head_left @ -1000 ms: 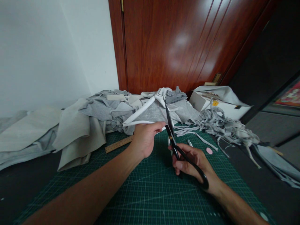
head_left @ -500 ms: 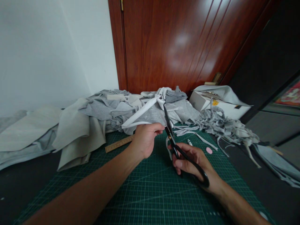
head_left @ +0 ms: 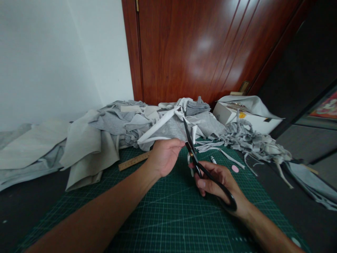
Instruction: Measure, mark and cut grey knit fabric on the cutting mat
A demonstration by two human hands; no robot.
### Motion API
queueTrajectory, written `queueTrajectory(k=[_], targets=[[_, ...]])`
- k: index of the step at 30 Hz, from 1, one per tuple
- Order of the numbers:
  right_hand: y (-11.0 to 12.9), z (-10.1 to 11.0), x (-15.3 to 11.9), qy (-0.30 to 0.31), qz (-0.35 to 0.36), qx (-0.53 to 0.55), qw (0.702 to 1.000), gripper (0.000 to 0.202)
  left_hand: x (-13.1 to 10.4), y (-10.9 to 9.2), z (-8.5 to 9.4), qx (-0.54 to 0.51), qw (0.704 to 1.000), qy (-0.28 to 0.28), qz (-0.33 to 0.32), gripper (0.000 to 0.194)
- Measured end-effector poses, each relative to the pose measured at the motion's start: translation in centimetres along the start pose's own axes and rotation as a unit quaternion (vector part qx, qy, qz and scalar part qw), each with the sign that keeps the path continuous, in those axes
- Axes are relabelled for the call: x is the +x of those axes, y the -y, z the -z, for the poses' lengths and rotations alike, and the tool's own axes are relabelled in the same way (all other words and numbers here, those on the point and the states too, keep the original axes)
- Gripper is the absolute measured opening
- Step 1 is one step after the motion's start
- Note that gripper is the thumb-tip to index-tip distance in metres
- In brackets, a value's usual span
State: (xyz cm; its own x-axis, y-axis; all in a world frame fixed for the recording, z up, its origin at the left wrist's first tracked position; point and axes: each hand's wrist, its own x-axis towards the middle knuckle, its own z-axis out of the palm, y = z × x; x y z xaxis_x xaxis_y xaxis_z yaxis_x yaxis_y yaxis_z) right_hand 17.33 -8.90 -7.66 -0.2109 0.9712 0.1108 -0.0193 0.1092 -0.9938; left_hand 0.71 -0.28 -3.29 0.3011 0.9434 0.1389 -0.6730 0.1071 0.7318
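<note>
My left hand [head_left: 167, 156] pinches the near edge of a grey piece of fabric [head_left: 171, 130] with white rolled edges, holding it up above the mat. Black-handled scissors [head_left: 191, 154] are gripped in my right hand [head_left: 216, 179], fingers and thumb around the handles. Their dark blades point away from me and lie at the right side of the fabric, close to my left fingertips. A narrow white strip hangs from the fabric beside the scissors' pivot, partly hidden behind them.
Below is a green cutting mat [head_left: 163, 218] with a wooden ruler [head_left: 134, 161], a pink disc [head_left: 235, 168] and a small white marker-like piece [head_left: 213, 160]. Fabric scraps [head_left: 113, 119] pile along the back. Cut strips [head_left: 252, 140] heap at right, before a white box [head_left: 226, 114].
The white strip at the fabric's right edge has parted further from the grey piece beside the blades. My right hand and the scissors have shifted slightly; my left hand keeps its hold.
</note>
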Motion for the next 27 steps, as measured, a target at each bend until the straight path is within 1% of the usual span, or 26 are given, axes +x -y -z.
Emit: queueTrajectory(k=[5, 9, 12, 15, 19, 21, 24, 27], targets=[[0.03, 0.02, -0.05, -0.003, 0.013, -0.004, 1.0, 0.043, 0.05, -0.08, -0.07, -0.002, 1.0, 0.018, 0.003, 0.027], [0.1, -0.03, -0.21, -0.003, 0.011, -0.018, 1.0, 0.045, 0.07, -0.1, 0.12, -0.003, 0.999, 0.038, 0.022, 0.03], [0.08, -0.05, -0.34, -0.004, 0.007, -0.022, 1.0, 0.045, 0.16, -0.05, 0.42, -0.026, 0.998, 0.05, 0.032, 0.031], [-0.05, -0.01, -0.4, -0.004, 0.011, -0.016, 1.0, 0.043, 0.22, -0.06, 0.58, -0.044, 0.997, 0.067, 0.023, 0.029], [-0.15, 0.04, -0.38, 0.001, 0.019, -0.013, 1.0, 0.042, 0.16, -0.31, 0.34, -0.023, 0.999, 0.047, -0.007, 0.027], [-0.12, 0.02, -0.39, -0.003, 0.017, -0.015, 1.0, 0.044, 0.14, -0.44, 0.22, -0.012, 0.999, 0.042, -0.005, 0.024], [-0.07, -0.01, -0.43, -0.005, 0.011, -0.019, 1.0, 0.044, 0.18, -0.52, 0.28, -0.013, 0.999, 0.046, 0.0, 0.023], [-0.09, 0.02, -0.43, -0.001, 0.011, -0.023, 1.0, 0.042, 0.28, -0.51, 0.57, -0.016, 0.998, 0.061, 0.007, 0.025]])
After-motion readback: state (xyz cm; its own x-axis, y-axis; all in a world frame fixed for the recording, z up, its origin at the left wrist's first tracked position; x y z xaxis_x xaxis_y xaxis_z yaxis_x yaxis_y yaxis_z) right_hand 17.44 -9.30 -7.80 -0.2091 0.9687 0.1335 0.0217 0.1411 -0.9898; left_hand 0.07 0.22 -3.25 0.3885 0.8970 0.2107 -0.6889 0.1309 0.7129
